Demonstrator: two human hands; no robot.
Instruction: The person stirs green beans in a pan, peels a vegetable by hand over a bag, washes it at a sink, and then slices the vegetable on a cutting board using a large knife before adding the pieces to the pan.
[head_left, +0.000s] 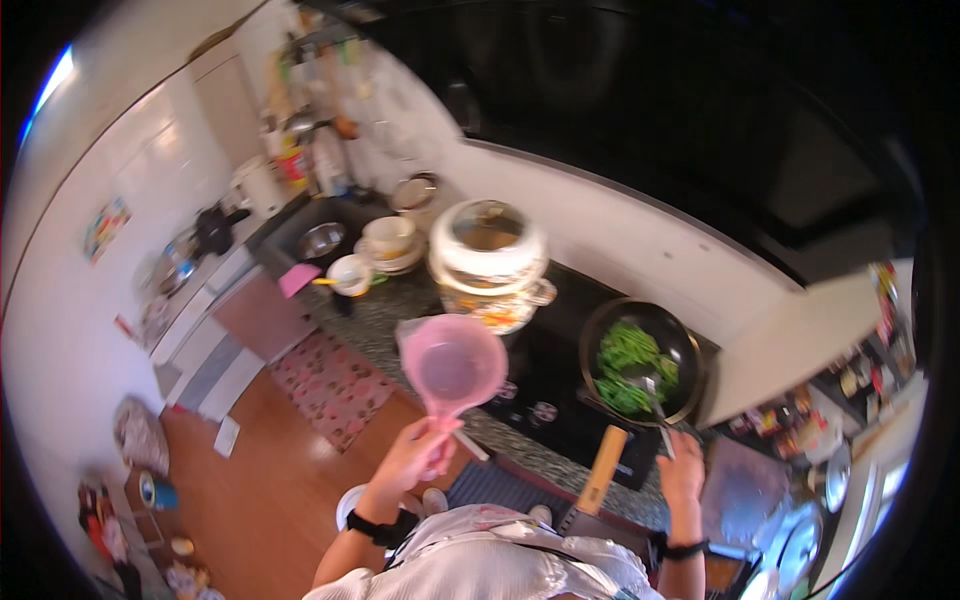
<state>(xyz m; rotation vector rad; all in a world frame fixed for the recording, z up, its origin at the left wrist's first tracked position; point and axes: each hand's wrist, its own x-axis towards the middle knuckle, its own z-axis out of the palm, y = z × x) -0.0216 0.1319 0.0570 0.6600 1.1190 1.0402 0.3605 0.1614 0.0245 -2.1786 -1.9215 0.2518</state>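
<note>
My left hand (427, 451) grips the handle of a pink plastic ladle (454, 364), held up over the counter's front edge; its bowl looks see-through and I cannot tell what is in it. My right hand (681, 463) is closed on the handle of a metal spatula (654, 397), whose head rests among green leafy vegetables (628, 360) in a dark wok (686, 364). The wok sits on the right side of a black glass cooktop (551, 360), its wooden handle (604, 469) pointing towards me. Left of the wok stands a patterned white pot (487, 277) with a glass lid.
Stacked bowls (390, 240) and a small white bowl (349, 275) stand left of the pot, beside a dark sink (289, 244). A range hood (637, 135) overhangs the cooktop. At right are a board (742, 487) and seasoning bottles (780, 420). A floral mat (330, 390) lies on the floor.
</note>
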